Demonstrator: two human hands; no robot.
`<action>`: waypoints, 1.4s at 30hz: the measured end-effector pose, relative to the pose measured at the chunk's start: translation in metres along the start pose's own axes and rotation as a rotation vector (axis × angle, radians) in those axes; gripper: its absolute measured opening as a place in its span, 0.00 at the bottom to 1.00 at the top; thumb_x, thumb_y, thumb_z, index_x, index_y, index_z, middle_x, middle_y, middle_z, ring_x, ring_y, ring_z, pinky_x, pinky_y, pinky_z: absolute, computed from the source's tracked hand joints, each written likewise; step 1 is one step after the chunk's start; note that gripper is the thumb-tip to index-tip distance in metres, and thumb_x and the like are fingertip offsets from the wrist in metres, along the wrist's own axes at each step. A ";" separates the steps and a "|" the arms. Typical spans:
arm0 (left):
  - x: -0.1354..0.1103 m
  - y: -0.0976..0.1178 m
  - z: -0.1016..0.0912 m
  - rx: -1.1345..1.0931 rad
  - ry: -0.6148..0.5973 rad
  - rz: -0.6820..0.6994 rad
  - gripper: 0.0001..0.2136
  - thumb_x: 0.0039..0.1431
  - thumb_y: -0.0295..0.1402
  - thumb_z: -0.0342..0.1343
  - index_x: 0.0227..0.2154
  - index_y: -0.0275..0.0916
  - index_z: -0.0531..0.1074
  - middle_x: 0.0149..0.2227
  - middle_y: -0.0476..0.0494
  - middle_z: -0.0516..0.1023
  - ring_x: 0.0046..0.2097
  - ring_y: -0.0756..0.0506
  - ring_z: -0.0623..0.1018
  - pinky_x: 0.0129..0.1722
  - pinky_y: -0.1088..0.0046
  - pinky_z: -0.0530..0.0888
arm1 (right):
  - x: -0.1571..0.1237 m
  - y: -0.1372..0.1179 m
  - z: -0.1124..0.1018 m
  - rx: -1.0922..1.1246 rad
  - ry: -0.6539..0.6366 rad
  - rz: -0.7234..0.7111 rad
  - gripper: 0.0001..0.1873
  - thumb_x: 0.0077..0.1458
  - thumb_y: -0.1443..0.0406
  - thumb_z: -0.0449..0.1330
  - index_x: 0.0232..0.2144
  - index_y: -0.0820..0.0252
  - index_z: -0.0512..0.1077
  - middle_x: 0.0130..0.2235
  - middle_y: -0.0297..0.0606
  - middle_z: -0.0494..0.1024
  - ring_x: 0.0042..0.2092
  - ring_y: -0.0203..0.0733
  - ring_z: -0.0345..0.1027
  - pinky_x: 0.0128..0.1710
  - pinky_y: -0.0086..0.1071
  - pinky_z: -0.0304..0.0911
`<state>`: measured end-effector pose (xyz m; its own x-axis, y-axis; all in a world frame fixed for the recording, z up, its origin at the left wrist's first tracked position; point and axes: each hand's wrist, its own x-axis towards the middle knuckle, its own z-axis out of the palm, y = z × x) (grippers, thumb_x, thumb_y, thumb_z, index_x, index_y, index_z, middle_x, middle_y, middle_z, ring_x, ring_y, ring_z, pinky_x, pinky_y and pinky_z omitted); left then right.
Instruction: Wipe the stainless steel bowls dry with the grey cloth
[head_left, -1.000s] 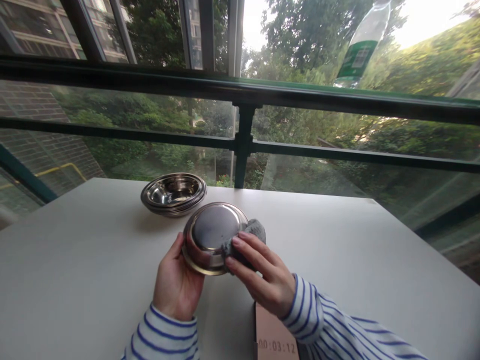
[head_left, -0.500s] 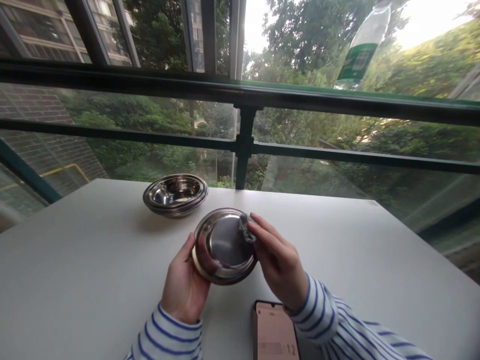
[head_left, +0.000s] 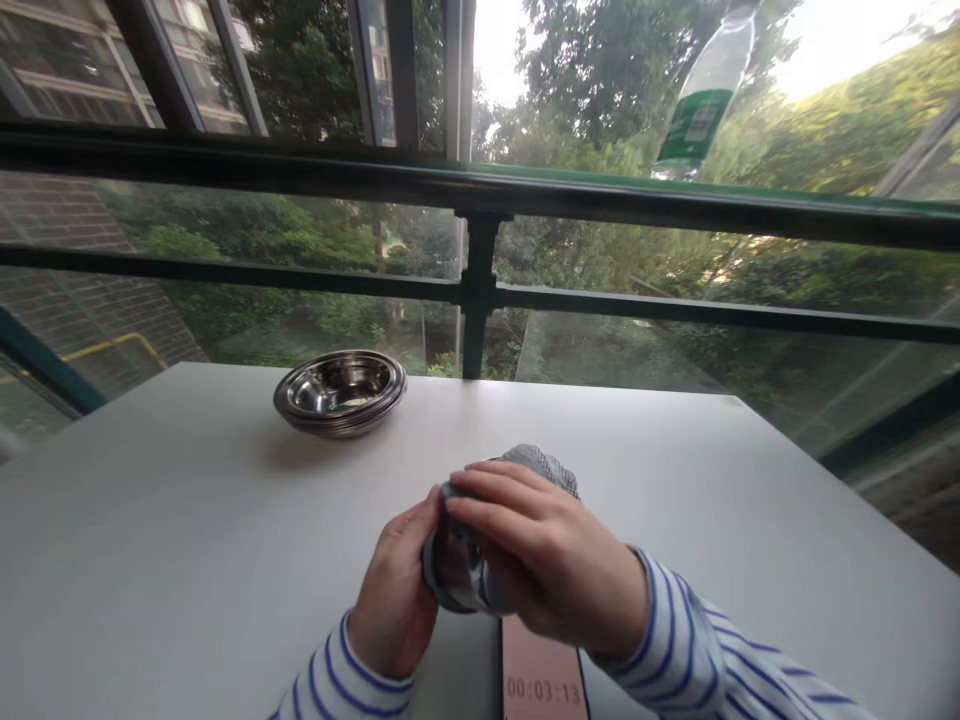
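Left hand [head_left: 394, 592] | right hand [head_left: 547, 562] | both hands' fingers clenched on steel bowl [head_left: 453, 562] | apparently through grey cloth [head_left: 543, 461]

A white counter [head_left: 150, 520] carries a stack of stainless steel bowls [head_left: 340, 393] well beyond and left of the right hand [head_left: 547, 560], and a smartphone [head_left: 541, 680] lying face up just below that hand.

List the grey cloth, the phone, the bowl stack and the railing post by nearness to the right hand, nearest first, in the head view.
1. Grey woven cloth: under the fingers of the right hand.
2. Phone with pink screen: on the table, below that hand.
3. Stack of round steel bowls: far left of the table.
4. Dark green metal railing post: beyond the table's far edge.
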<state>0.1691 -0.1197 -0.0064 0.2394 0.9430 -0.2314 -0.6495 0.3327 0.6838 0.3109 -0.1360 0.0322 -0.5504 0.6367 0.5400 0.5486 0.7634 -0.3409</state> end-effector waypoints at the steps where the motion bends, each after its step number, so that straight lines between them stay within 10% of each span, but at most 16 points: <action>1: 0.000 0.000 -0.001 0.001 -0.003 0.007 0.08 0.49 0.32 0.59 0.29 0.31 0.76 0.25 0.44 0.79 0.29 0.47 0.78 0.29 0.76 0.74 | 0.001 -0.001 0.000 -0.011 -0.009 -0.017 0.21 0.52 0.72 0.51 0.50 0.64 0.65 0.51 0.45 0.69 0.53 0.45 0.59 0.54 0.41 0.58; 13: 0.018 0.026 -0.005 -0.246 0.301 0.067 0.13 0.59 0.26 0.45 0.31 0.29 0.75 0.29 0.39 0.80 0.31 0.46 0.79 0.37 0.68 0.76 | -0.009 0.034 0.030 0.264 0.343 0.362 0.18 0.59 0.68 0.48 0.51 0.57 0.64 0.52 0.40 0.68 0.55 0.40 0.60 0.56 0.39 0.56; 24: 0.018 0.021 -0.012 -0.284 0.249 -0.042 0.13 0.59 0.28 0.46 0.29 0.29 0.74 0.24 0.40 0.79 0.26 0.49 0.78 0.29 0.76 0.77 | -0.011 0.000 0.044 -0.294 0.094 -0.180 0.18 0.56 0.72 0.49 0.49 0.67 0.65 0.54 0.45 0.67 0.58 0.48 0.53 0.57 0.45 0.54; 32: 0.015 0.009 -0.004 -0.153 0.188 -0.021 0.10 0.58 0.28 0.48 0.33 0.29 0.74 0.28 0.38 0.80 0.28 0.47 0.79 0.30 0.73 0.77 | -0.009 0.021 0.028 -0.208 0.200 0.124 0.21 0.57 0.72 0.45 0.53 0.68 0.60 0.56 0.49 0.62 0.60 0.45 0.50 0.56 0.43 0.56; 42: 0.012 0.015 -0.006 -0.224 0.161 -0.115 0.13 0.59 0.29 0.46 0.26 0.30 0.74 0.22 0.41 0.78 0.25 0.50 0.78 0.25 0.79 0.76 | -0.010 0.004 0.042 -0.295 0.076 -0.159 0.18 0.57 0.70 0.47 0.50 0.66 0.65 0.55 0.43 0.65 0.60 0.46 0.50 0.58 0.43 0.52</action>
<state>0.1577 -0.1031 -0.0028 0.2147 0.8832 -0.4170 -0.7725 0.4148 0.4809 0.2918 -0.1347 -0.0065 -0.6014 0.4938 0.6280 0.6241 0.7812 -0.0166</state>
